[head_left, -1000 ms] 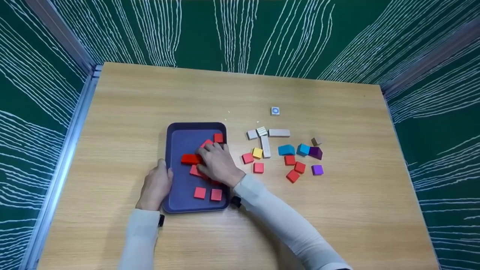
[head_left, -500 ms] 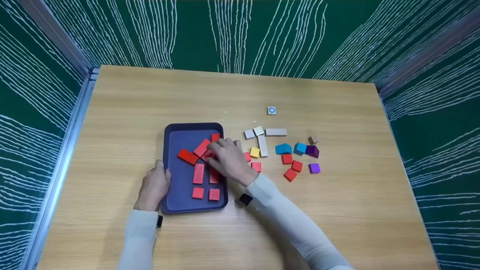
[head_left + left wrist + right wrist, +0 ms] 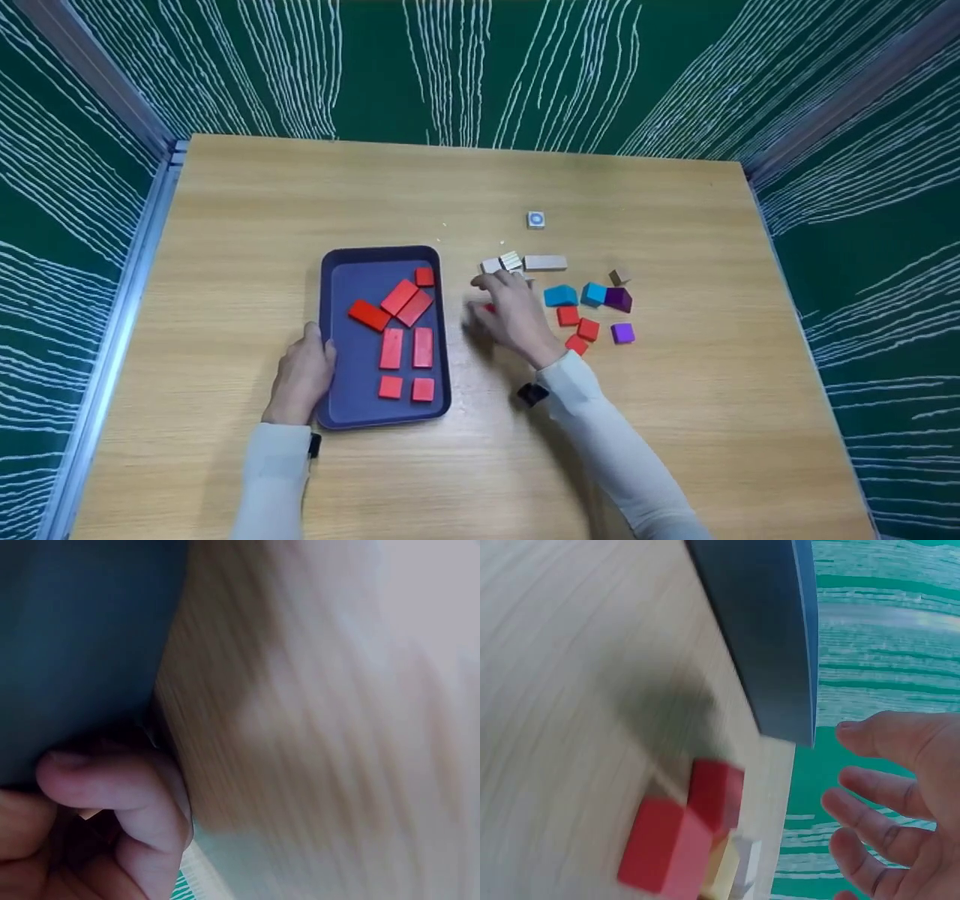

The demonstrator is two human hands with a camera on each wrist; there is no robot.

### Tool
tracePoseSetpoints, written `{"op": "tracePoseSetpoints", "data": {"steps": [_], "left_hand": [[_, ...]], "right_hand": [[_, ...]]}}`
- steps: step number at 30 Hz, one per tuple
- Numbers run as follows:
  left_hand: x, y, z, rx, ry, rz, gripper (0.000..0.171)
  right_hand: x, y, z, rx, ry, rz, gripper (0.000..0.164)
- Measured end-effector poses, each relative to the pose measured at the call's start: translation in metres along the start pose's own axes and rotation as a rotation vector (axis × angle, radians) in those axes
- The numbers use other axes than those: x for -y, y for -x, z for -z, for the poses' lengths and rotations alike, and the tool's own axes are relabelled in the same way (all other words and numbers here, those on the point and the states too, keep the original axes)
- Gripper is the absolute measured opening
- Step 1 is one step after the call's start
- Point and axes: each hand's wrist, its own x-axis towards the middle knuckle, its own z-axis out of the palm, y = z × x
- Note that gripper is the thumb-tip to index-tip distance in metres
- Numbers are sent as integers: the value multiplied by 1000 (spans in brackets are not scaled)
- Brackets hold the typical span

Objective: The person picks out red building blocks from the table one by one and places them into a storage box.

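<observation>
My left hand holds the dark blue tray by its left rim; in the left wrist view its fingers curl against the tray wall. Inside the tray lie several red blocks, among them an orange-red bar, two upright red bars and two red cubes near the front. My right hand is over the loose blocks right of the tray, fingers spread and nothing between them. It mostly covers a red cube. In the right wrist view, two red cubes and a yellow block lie below that hand.
Right of my right hand lie red cubes, blue blocks, purple blocks and a brown block. Whitish blocks sit behind it. A white cube with a ring mark stands farther back on the wooden table.
My right hand has left the red blocks in the tray and moved right, over the loose blocks. The red bars in the tray now lie straighter. My left hand stays at the rim.
</observation>
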Motion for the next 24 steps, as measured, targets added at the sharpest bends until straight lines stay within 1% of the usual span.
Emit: {"op": "tracePoseSetpoints", "data": {"steps": [2, 4, 6, 8, 10, 12, 16, 19, 24], "left_hand": [[0, 0, 0, 3, -1, 3, 24], [1, 0, 0, 4, -6, 3, 24], [1, 1, 0, -1, -10, -11, 23], [1, 1, 0, -4, -10, -22, 22], [1, 1, 0, -9, -14, -35, 21], [1, 1, 0, -11, -15, -39, 21], [1, 1, 1, -7, -13, -37, 22], [0, 1, 1, -8, -17, -36, 22], [1, 1, 1, -10, -16, -41, 22]], "right_hand": [[-4, 1, 1, 14, -5, -44, 32], [-6, 2, 1, 19, -11, -71, 32], [-9, 4, -1, -2, -5, -55, 31], [-12, 7, -3, -30, -1, -18, 31], [-15, 9, -7, -34, 14, 12, 30], [-17, 11, -10, -8, 40, 24, 32], [-20, 14, -13, 88, 99, 4, 37], [-22, 15, -15, 113, 116, 5, 39], [-22, 15, -18, 127, 113, 5, 35]]}}
